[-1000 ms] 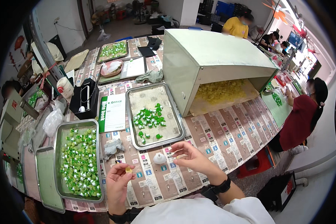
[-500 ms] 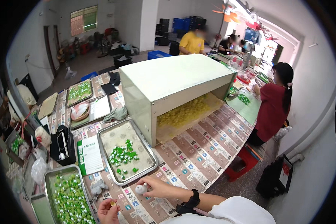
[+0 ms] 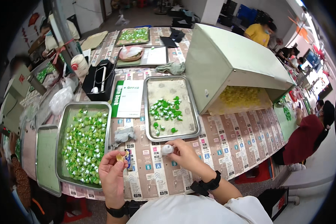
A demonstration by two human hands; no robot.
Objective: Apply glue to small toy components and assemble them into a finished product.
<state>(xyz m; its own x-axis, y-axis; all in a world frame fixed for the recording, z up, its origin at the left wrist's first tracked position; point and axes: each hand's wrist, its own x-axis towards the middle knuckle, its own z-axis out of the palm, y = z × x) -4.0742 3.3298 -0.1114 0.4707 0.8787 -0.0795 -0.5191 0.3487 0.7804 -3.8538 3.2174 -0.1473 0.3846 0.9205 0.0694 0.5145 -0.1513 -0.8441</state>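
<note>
My left hand (image 3: 114,177) pinches a small yellow piece (image 3: 120,157) between thumb and fingers, at the near right corner of a metal tray (image 3: 109,121) full of green and white pieces (image 3: 84,145). In my right hand (image 3: 188,156) is a small white rounded bottle (image 3: 167,149), held just above the printed table cover. Beyond that hand lies a second metal tray (image 3: 170,85) with a pale lining. Small green and white pieces (image 3: 165,109) are grouped in its near half. The two hands are apart.
A large pale metal hood (image 3: 227,59) stands to the right, with yellow pieces (image 3: 240,96) inside. Around the trays are a grey cloth (image 3: 124,135), a notebook (image 3: 128,99), a black box (image 3: 98,80) and a plastic bag (image 3: 61,100). Other people sit at both sides.
The view has swung left and down, so the trays appear further right. Both hands still hold the yellow piece and the bottle; more of my left forearm shows.
</note>
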